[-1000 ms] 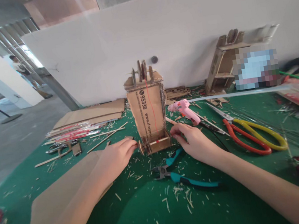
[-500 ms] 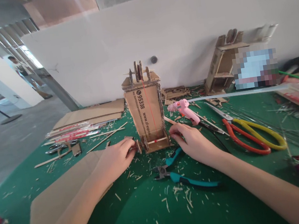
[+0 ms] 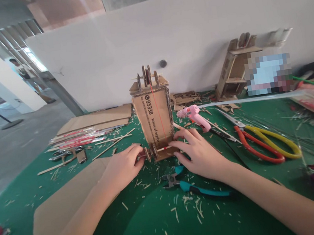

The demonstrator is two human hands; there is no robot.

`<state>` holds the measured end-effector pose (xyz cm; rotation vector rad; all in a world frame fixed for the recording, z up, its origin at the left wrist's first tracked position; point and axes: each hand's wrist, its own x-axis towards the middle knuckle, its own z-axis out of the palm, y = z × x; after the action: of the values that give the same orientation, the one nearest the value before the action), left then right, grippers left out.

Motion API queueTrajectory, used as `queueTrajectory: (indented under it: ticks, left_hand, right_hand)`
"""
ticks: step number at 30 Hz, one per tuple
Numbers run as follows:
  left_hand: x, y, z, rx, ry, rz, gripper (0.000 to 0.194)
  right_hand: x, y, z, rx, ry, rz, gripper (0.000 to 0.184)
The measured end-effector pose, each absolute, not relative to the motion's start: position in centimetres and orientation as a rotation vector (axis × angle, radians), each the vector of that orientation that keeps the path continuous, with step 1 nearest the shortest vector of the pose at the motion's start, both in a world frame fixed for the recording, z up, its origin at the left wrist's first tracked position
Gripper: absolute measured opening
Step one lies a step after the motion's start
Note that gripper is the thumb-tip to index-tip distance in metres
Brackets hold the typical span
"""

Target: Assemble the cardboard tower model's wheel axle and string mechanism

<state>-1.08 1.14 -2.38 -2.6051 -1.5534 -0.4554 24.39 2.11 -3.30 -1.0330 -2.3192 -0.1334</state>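
A cardboard tower (image 3: 153,122) with printed lettering stands upright on the green table, cardboard discs (image 3: 146,74) on its top. A red string (image 3: 159,114) runs down its front to a thin wooden stick (image 3: 160,149) across the base. At the lower left, my left hand (image 3: 132,159) is closed, fingertips pinched beside a small cardboard disc (image 3: 148,154); what they pinch is mostly hidden. My right hand (image 3: 201,150) curls round the tower's lower right side, index finger by the stick and thumb lower at the base. Teal-handled cutting pliers (image 3: 196,186) lie just below it.
To the right are a pink glue gun (image 3: 196,116), scissors (image 3: 261,140) with red and yellow handles and a second cardboard tower (image 3: 232,68). Cardboard sheets (image 3: 95,119), packed sticks (image 3: 75,138) and scraps lie left. A person (image 3: 20,68) is in the far background.
My right hand has moved left and forward from the tower's right edge, its fingers now reaching over the lower right side. My left hand stays at the small disc.
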Motion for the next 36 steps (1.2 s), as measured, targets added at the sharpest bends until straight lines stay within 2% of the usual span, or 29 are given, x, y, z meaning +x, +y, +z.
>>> queueTrajectory:
  ticks: [13,19,27,36]
  left_hand:
    - [-1.2,1.2,-2.5,-2.616,-1.52,-0.441,0.009]
    - [-1.1,1.1,-2.0,-2.618,-1.465,-0.43,0.017]
    - [-1.3,1.0,-2.0,-2.634,-1.461,-0.353,0.013]
    - [-1.0,0.5,-0.5,-2.658,-1.223,-0.119,0.023]
  right_hand:
    - [23.8,2.0,-3.8,-1.047,-2.337,-0.123,0.027]
    - [24.1,2.3,-4.0,-1.053,-2.296,-0.105,0.025]
    - [24.1,2.5,-4.1,-1.018,-2.25,-0.077,0.028]
    - [24.1,2.6,-4.4,-1.044,-2.255,-0.079,0.029]
